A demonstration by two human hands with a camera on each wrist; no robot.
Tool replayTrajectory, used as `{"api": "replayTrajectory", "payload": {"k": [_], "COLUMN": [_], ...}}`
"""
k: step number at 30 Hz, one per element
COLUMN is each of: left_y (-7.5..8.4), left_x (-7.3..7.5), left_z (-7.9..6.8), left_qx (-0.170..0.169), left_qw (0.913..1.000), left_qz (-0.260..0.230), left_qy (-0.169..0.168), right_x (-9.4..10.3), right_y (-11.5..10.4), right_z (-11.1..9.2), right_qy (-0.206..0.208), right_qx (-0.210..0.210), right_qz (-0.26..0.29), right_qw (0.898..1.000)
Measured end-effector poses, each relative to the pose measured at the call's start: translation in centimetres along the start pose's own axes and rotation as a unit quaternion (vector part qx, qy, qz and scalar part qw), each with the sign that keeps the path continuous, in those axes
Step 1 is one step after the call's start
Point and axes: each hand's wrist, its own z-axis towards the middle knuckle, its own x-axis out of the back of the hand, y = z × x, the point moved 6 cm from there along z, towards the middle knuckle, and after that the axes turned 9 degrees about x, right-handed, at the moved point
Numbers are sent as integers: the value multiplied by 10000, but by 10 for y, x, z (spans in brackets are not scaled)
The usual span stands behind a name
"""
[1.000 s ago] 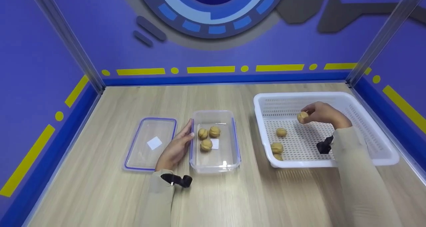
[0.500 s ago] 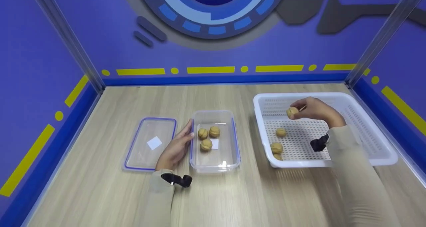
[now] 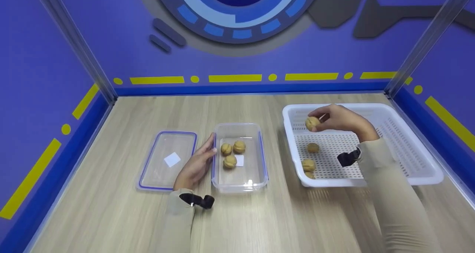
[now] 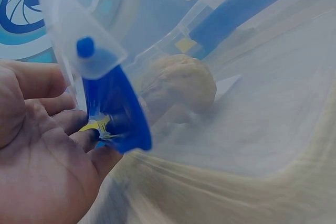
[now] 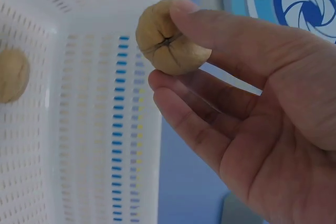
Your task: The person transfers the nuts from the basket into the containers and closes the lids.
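My right hand point(image 3: 339, 119) pinches a walnut point(image 3: 312, 123) between thumb and fingers, raised over the white basket point(image 3: 415, 180). In the right wrist view the same walnut point(image 5: 169, 39) shows its cracked seam, held at the fingertips. Against the left wall of the clear plastic container point(image 3: 241, 188) rests my left hand point(image 3: 196, 166), fingers fairly straight along the side. Three walnuts point(image 3: 230, 161) lie inside that container, beside a small white square point(image 3: 239, 160). The left wrist view has the palm point(image 4: 47, 166) next to a blue-edged clip flap point(image 4: 118, 111).
Several walnuts point(image 3: 308, 165) lie at the left side of the basket. A clear lid point(image 3: 156, 173) with a blue seal and a white square lies flat left of the container. Blue-purple panels point(image 3: 237, 63) enclose the wooden table point(image 3: 252, 223) at the back and sides.
My right hand has moved left and slightly away from me over the basket, carrying the walnut toward its left rim. The left hand and the container have stayed put.
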Motion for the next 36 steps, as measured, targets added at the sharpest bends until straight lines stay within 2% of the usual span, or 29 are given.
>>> {"api": "replayTrajectory", "payload": {"k": [7,9,20,24,30,36], "left_y": [0,0,-1,0,-1,-1], "left_x": [0,1,0,0,1,0], "left_z": [0,1,0,0,1,2], "left_qx": [-69,-55,33,-35,51,-71], "left_qw": [9999,9999,9999,9999,9999,9996], "left_qz": [-48,-75,-113,-104,-106,-143], "left_qy": [-116,-93,-63,-132,-43,-213], "right_x": [-5,-7,-21,-26,-37,-52], "right_y": [-31,-40,-79,-90,-107,-121], "right_z": [8,11,27,32,43,56], "right_qy": [-86,-141,-499,-570,-607,-747], "right_qx": [776,885,1323,1400,1584,1765], "right_qz": [-4,16,93,52,15,104], "right_qw": [9970,9960,9899,9885,9855,9814]}}
